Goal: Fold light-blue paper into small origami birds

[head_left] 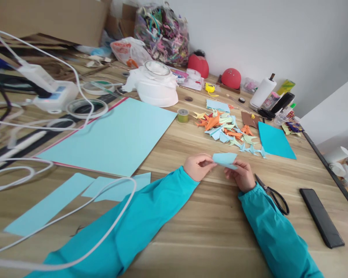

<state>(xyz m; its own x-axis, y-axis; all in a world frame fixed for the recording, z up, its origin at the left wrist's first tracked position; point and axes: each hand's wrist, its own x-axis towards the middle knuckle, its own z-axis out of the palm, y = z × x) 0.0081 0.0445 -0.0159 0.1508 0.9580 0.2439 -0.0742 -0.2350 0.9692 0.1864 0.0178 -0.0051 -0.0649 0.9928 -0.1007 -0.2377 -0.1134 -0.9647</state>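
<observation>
My left hand and my right hand both pinch a small folded piece of light blue paper just above the wooden table. The left fingers grip its left edge, the right fingers its lower right edge. Both arms wear teal sleeves. Behind the paper lies a pile of folded paper figures in orange, blue and green.
Black scissors lie beside my right wrist, a black phone further right. A large light blue sheet and cut strips lie left. A teal sheet, white cables, tape rolls, a white bowl-like container.
</observation>
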